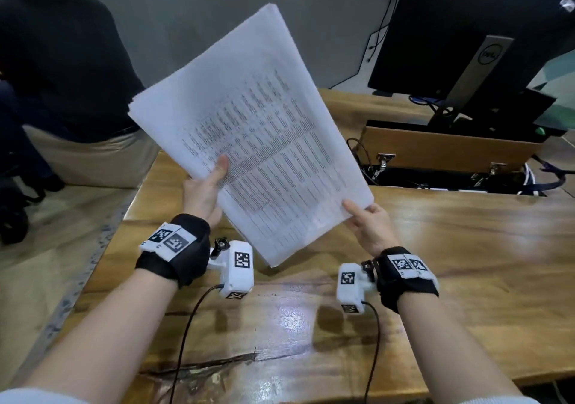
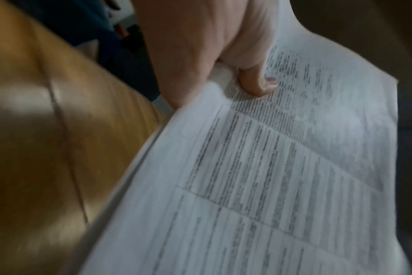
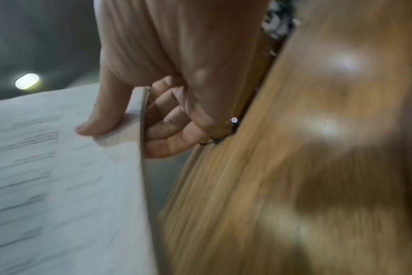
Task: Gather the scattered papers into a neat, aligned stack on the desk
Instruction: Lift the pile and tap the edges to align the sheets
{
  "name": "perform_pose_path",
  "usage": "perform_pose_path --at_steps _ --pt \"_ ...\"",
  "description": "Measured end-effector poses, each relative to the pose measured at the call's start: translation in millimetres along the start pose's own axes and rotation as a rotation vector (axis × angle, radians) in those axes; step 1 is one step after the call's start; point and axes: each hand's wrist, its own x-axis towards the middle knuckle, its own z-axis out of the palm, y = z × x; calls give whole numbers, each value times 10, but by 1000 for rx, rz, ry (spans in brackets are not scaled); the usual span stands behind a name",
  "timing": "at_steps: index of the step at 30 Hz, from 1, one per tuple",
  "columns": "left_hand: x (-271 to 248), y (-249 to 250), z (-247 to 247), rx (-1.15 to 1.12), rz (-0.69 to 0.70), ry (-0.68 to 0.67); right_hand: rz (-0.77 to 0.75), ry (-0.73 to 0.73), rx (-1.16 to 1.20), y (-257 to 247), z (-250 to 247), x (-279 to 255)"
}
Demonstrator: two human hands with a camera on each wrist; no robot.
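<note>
A stack of white printed papers (image 1: 255,129) is held up at a slant above the wooden desk (image 1: 466,248). My left hand (image 1: 205,192) grips its left edge, thumb on the printed top sheet and fingers hidden behind. My right hand (image 1: 370,226) pinches the lower right corner. In the left wrist view the thumb (image 2: 256,81) presses on the papers (image 2: 270,167). In the right wrist view the thumb (image 3: 101,119) lies on top of the papers (image 3: 71,186), and the fingers (image 3: 172,141) curl beneath the edge. The sheets' edges look roughly aligned.
A black monitor (image 1: 466,39) on a stand rises at the back right, behind an open cable hatch (image 1: 448,160) with wires. A person in a dark top (image 1: 62,70) sits at the far left. The desk's left edge (image 1: 102,248) drops to the floor.
</note>
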Motion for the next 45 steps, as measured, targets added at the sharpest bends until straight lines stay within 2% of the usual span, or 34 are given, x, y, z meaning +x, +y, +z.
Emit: perform_pose_path --at_steps 2,4,6,9,11,15,18,19,24,28,32,36,39,45 --pt "-20 -56 0 -52 -67 -47 28 -64 161 69 122 8" --pt "-34 -98 15 -44 -133 -120 33 -108 120 112 298 -5" --pt "-52 -88 18 -27 -133 -138 4 -63 47 87 384 -5" --pt "38 -26 -162 -14 -36 -35 -42 1 15 -47 235 16" --pt "121 15 -345 27 14 19 -99 56 -92 -113 49 47" --pt "165 22 -513 416 41 -31 -198 113 -184 -191 -175 65" --pt "145 -26 -408 690 45 -56 -284 84 -249 -249 -173 68" --pt "161 -44 -374 717 53 -58 -313 67 -259 -257 -151 69" --pt "140 -77 -311 613 147 14 -410 22 -205 -241 -78 45" --pt "81 -94 -433 615 196 -14 -333 21 -232 -113 -136 13" --pt "2 -116 -546 628 215 -101 -265 23 -238 -40 -191 12" --pt "13 -137 -523 599 246 -48 -284 52 -231 -80 -93 -18" --pt "1 -81 -424 556 322 -7 -333 79 -201 -163 -24 -32" --pt "-93 -88 -448 550 354 -43 -310 95 -256 -78 -28 -157"
